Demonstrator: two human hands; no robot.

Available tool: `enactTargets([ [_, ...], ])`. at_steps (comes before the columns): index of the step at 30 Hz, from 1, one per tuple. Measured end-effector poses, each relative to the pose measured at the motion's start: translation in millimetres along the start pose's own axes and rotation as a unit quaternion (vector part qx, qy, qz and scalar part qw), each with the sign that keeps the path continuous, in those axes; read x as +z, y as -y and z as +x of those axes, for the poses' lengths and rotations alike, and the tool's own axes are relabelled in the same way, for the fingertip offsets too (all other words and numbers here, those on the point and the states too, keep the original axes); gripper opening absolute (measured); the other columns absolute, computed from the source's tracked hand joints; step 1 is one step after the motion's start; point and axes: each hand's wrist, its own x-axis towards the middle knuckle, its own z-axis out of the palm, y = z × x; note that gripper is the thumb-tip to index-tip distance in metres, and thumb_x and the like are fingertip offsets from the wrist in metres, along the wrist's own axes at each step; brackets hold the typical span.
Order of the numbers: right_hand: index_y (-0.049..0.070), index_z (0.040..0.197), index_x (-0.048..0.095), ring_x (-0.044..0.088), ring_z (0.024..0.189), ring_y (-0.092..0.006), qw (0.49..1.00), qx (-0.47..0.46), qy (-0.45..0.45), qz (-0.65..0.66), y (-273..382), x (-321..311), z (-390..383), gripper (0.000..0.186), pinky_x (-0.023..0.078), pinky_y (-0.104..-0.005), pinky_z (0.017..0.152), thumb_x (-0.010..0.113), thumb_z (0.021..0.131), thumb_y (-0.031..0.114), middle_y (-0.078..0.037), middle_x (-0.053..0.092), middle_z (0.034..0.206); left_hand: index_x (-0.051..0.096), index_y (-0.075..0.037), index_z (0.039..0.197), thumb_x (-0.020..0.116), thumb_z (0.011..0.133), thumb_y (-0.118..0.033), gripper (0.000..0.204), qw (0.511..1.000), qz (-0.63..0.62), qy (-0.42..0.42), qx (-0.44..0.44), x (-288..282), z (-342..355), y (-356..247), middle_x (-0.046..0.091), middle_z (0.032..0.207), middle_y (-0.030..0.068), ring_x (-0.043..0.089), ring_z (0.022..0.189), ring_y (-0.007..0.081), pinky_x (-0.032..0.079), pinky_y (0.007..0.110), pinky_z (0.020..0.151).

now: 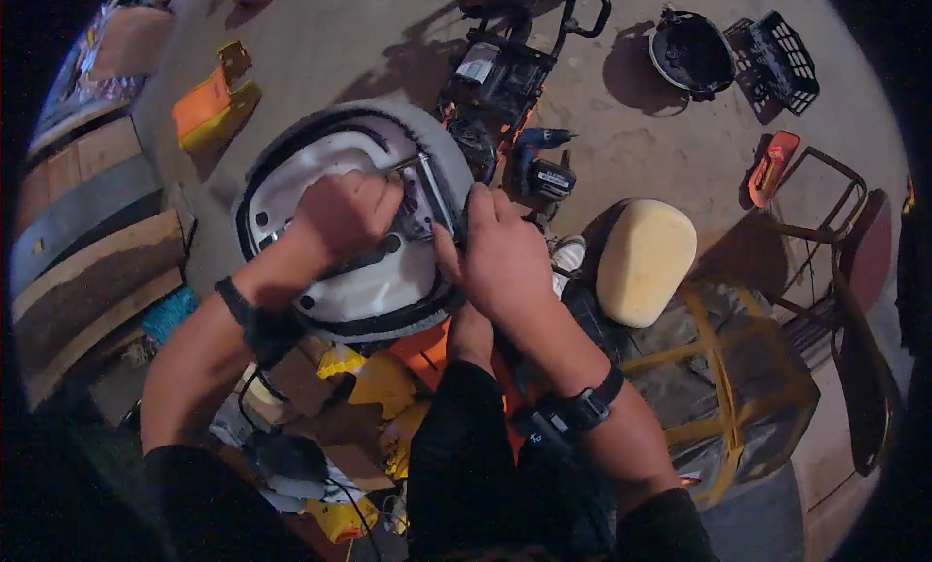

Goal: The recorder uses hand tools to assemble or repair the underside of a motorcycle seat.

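A rounded shell with a white plastic inside (374, 300) and a thick grey padded rim lies tilted in front of me. My left hand (349, 213) is closed over its inner face, the fingers pinched together. What they pinch is too small to make out. A thin metal rod (412, 161) shows just beyond those fingers. My right hand (505, 256) wraps round the right rim of the padded shell, its thumb pressed on the inner side. Both wrists wear black bands.
A cordless drill (546, 164) lies beyond my right hand. Nearby are a black wheeled frame (500, 77), a cream foam pad (646, 261), a taped dark bundle (680, 368), a black bucket (691, 52) and a metal chair frame (825, 222). Wooden boards (97, 251) stand left.
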Motion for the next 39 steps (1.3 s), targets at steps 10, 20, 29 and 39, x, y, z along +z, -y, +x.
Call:
enactTargets([
  [10, -0.003, 0.108, 0.048, 0.064, 0.068, -0.0372, 1.0, -0.019, -0.009, 0.018, -5.3, 1.8, -7.0, 0.05, 0.054, -0.0442, 0.059, 0.061, 0.085, 0.04, -0.018, 0.058, 0.092, 0.056, -0.003, 0.081, 0.058, 0.073, -0.013, 0.012, 0.993, 0.015, 0.104, -0.051, -38.6, 27.6, -29.8, 0.059, 0.067, 0.0111, 0.063, 0.062, 0.0261, 0.052, 0.037, 0.049],
  [20, -0.009, 0.117, 0.046, 0.064, 0.065, -0.0384, 0.997, 0.004, -0.013, 0.08, -1.7, 3.7, -16.2, 0.054, 0.055, -0.0436, 0.057, 0.056, 0.088, 0.035, -0.022, 0.058, 0.096, 0.054, -0.004, 0.075, 0.059, 0.07, -0.01, 0.009, 0.983, -0.054, 0.097, -0.146, -30.5, 23.3, -35.4, 0.061, 0.068, 0.0156, 0.063, 0.06, 0.0315, 0.052, 0.04, 0.055],
  [29, -0.008, 0.124, 0.04, 0.064, 0.075, -0.0422, 0.99, 0.031, 0.045, 0.132, -3.8, -2.0, -19.2, 0.062, 0.055, -0.0471, 0.066, 0.059, 0.086, 0.036, -0.025, 0.056, 0.106, 0.06, 0.001, 0.083, 0.059, 0.083, -0.012, 0.013, 0.929, -0.127, 0.003, -0.348, -22.2, 23.6, -57.7, 0.062, 0.066, 0.0204, 0.062, 0.062, 0.0362, 0.048, 0.044, 0.055],
  [39, -0.008, 0.134, 0.034, 0.061, 0.088, -0.0421, 0.985, 0.005, 0.02, 0.169, -14.7, 10.4, -27.4, 0.083, 0.052, -0.0459, 0.076, 0.072, 0.074, 0.035, -0.023, 0.05, 0.111, 0.063, 0.002, 0.093, 0.054, 0.088, -0.009, 0.016, 0.759, -0.533, -0.156, -0.339, -0.3, -9.8, -75.4, 0.061, 0.073, 0.0099, 0.06, 0.066, 0.0183, 0.046, 0.031, 0.057],
])
